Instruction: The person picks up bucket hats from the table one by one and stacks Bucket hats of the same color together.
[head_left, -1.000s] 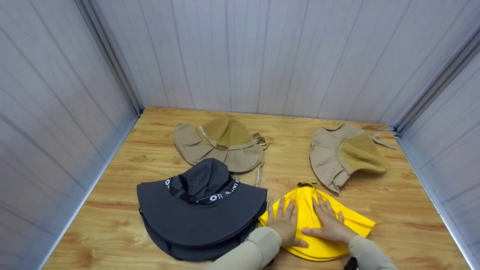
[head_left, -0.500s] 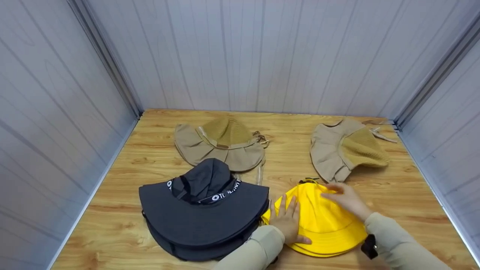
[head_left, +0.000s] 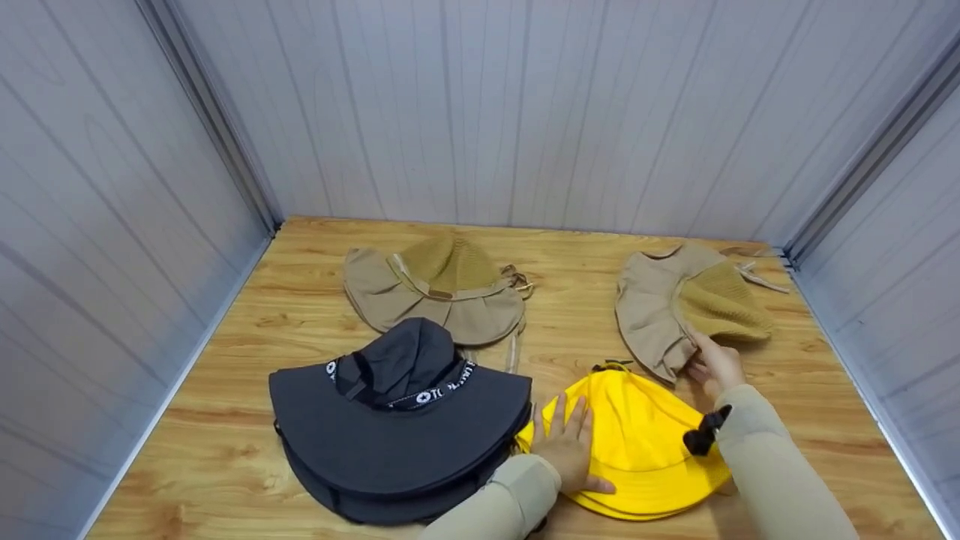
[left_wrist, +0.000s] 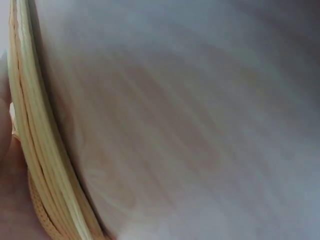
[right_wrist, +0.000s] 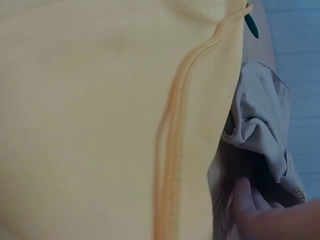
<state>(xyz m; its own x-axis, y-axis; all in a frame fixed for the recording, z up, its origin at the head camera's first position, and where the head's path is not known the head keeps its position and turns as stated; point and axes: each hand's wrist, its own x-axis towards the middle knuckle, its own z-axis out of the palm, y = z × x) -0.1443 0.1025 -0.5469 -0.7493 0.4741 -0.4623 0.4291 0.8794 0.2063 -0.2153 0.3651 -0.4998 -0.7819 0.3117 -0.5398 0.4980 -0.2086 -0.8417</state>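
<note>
A yellow bucket hat [head_left: 637, 442] lies flattened near the front of the table, and my left hand [head_left: 566, 454] rests on its left part with fingers spread. The layered yellow edge [left_wrist: 47, 130] runs along the left side of the left wrist view. My right hand [head_left: 716, 364] reaches beyond it to a beige sun hat [head_left: 652, 304] with a mustard knit crown, pinching the near end of its brim between thumb and fingers. In the right wrist view, these fingers [right_wrist: 243, 197] are at the beige hat's dark opening, and yellow fabric with a cord [right_wrist: 175, 130] fills the left.
Dark grey wide-brimmed hats [head_left: 397, 442] are stacked left of the yellow hat. Behind them lies another beige and mustard sun hat [head_left: 442, 292] with ties. Pale panel walls [head_left: 480, 112] enclose the wooden table [head_left: 217, 405] at the back and sides.
My right hand has left the yellow hat and moved up and right to the beige hat's brim. The left hand stays on the yellow hat, whose right side now lies lower.
</note>
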